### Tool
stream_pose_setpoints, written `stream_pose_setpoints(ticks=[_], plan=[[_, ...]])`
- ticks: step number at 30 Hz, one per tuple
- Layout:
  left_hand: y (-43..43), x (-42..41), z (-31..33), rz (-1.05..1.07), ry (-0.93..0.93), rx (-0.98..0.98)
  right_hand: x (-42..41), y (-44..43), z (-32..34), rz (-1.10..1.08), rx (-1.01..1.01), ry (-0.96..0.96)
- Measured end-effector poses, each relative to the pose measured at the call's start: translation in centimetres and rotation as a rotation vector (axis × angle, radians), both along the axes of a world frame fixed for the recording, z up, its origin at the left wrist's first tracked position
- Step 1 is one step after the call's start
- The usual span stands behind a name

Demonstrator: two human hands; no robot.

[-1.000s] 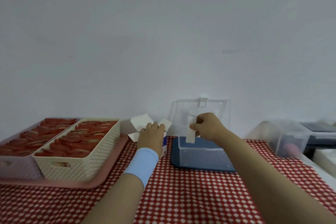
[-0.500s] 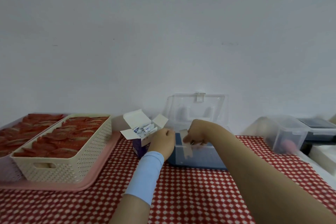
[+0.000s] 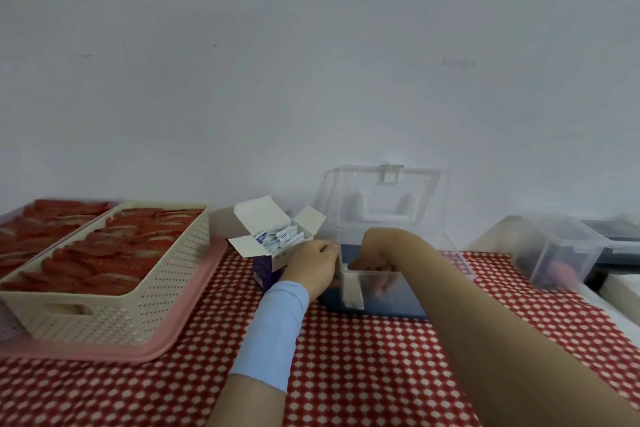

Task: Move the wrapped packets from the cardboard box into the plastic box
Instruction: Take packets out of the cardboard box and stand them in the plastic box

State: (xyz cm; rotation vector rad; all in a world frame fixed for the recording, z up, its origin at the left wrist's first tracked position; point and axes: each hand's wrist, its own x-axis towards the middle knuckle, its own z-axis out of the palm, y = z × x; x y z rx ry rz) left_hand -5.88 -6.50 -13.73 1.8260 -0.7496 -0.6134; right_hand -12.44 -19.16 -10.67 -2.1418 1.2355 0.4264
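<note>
Reaching into plastic box [image 3: 398, 305], right hand [image 3: 372, 263] touches white wrapped packet [image 3: 353, 291], grip unclear; left hand [image 3: 311, 265] grips open cardboard box [image 3: 266, 274].

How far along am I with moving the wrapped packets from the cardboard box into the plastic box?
Looks early. Done: the cardboard box and plastic box both stand open. In hand: your right hand is down inside the plastic box beside one white packet; whether it grips it is unclear. Your left hand holds the cardboard box. Left: a heap of wrapped packets fills the cardboard box.
</note>
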Motion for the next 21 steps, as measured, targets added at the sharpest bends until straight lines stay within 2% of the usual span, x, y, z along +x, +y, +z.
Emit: stream_pose_setpoints(ticks=[9, 14, 18, 21], plan=[[0.5, -0.3, 0.8, -0.023, 0.044, 0.025, -0.5, 0.3, 0.1, 0.033, 0.103, -0.029], [1.9, -0.1, 2.4, -0.080, -0.089, 0.081, -1.4, 0.6, 0.9, 0.058, 0.099, -0.097], [4.1, 0.4, 5.6, -0.010, -0.247, -0.100, -2.0, 0.5, 2.8, 0.077, -0.133, -0.230], [5.8, 2.0, 6.7, 0.130, -0.493, -0.135, -1.5, 0.9, 3.6, 0.058, -0.363, -0.485]])
